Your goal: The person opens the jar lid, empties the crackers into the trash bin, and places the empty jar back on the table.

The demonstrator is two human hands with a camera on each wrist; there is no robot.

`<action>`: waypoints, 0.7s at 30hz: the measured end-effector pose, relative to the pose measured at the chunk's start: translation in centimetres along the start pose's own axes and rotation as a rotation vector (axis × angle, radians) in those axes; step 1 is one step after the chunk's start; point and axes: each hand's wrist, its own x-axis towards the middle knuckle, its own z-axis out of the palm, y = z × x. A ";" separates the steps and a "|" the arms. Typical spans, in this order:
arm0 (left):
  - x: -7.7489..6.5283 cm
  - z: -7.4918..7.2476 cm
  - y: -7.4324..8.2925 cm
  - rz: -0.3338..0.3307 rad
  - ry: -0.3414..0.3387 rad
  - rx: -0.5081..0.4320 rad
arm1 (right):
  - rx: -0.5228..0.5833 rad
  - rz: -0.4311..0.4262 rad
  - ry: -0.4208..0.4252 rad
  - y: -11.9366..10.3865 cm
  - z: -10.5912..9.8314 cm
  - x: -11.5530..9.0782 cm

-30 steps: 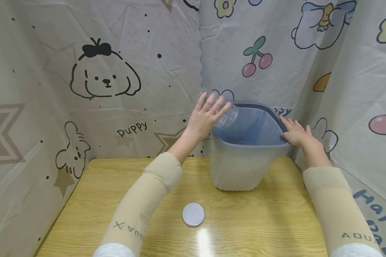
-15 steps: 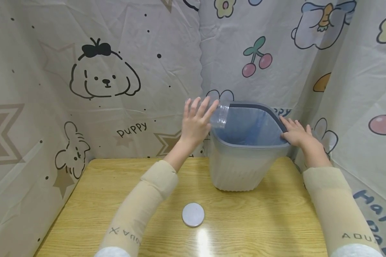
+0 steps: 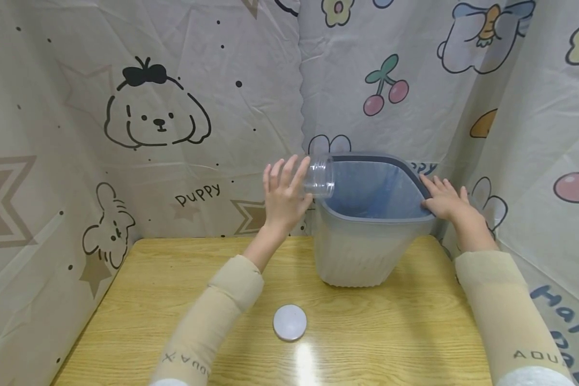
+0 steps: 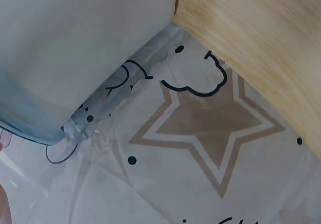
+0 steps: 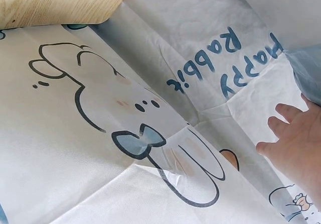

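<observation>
My left hand (image 3: 284, 195) holds a clear plastic jar (image 3: 320, 176) on its side, its mouth end facing right beside the left rim of the bin. No contents show inside the jar. The tall bin (image 3: 366, 252), whitish outside with a blue-grey rim and blue inside, stands on the table. On its right rim rests my right hand (image 3: 443, 198), fingers spread and fairly straight. The right wrist view shows those fingers beside the bin's blue edge (image 5: 308, 76). In the left wrist view, only a bit of finger (image 4: 4, 209) shows at the left edge.
A round white lid-like disc (image 3: 290, 322) lies on the wooden table (image 3: 173, 300), in front of the bin. Printed cloth (image 3: 251, 107) hangs behind the table and at both sides, close to the bin's back and right.
My left hand has moved left and slightly down with the jar, which has shifted from over the bin's opening to its left rim. The right hand and bin stay still.
</observation>
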 end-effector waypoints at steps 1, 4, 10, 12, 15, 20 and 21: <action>-0.2 0.0 0.0 -0.012 0.008 -0.008 | -0.002 0.001 -0.002 0.0 0.0 0.0; -0.7 -0.1 0.1 -0.043 0.045 -0.033 | -0.006 0.003 -0.004 -0.1 -0.1 -0.1; -1.8 -0.1 0.0 -0.076 0.104 -0.057 | -0.006 0.005 -0.007 -0.1 -0.1 -0.1; -2.1 -0.1 -0.1 -0.086 0.112 -0.077 | -0.010 0.006 -0.010 -0.1 -0.1 -0.1; -2.5 -0.2 -0.2 -0.123 0.120 -0.128 | -0.007 0.004 -0.013 0.1 0.0 0.0; -3.4 -0.3 -0.4 -0.218 0.124 -0.219 | -0.002 -0.002 -0.014 0.1 0.0 0.0; -3.5 -0.3 -0.4 -0.235 0.124 -0.232 | -0.003 -0.003 -0.015 0.1 0.0 0.0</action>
